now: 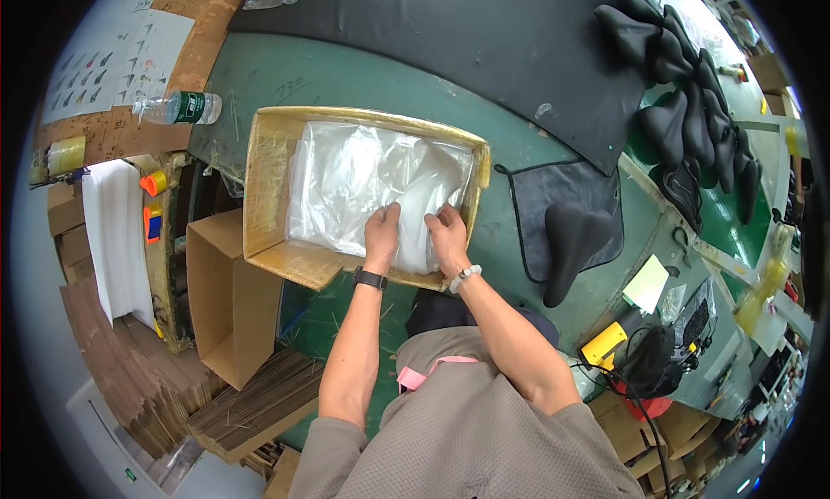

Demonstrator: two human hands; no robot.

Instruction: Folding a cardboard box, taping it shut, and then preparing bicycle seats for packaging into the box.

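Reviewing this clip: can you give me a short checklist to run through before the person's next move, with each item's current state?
1. Cardboard box open on top: ok, its contents show.
2. Both hands at the contents: ok, left hand and right hand are at the clear plastic inside.
3. Firm grip on the plastic: cannot tell, the contact is partly hidden.
4. Plastic lying smooth: not ok, it is creased.
5. Black saddle apart from the box: ok, it rests to the right, partly on a dark cloth.

Plastic film (pixel 346 166) — silvery white; box (pixel 265 188) — golden-brown; saddle (pixel 573 240) — black.
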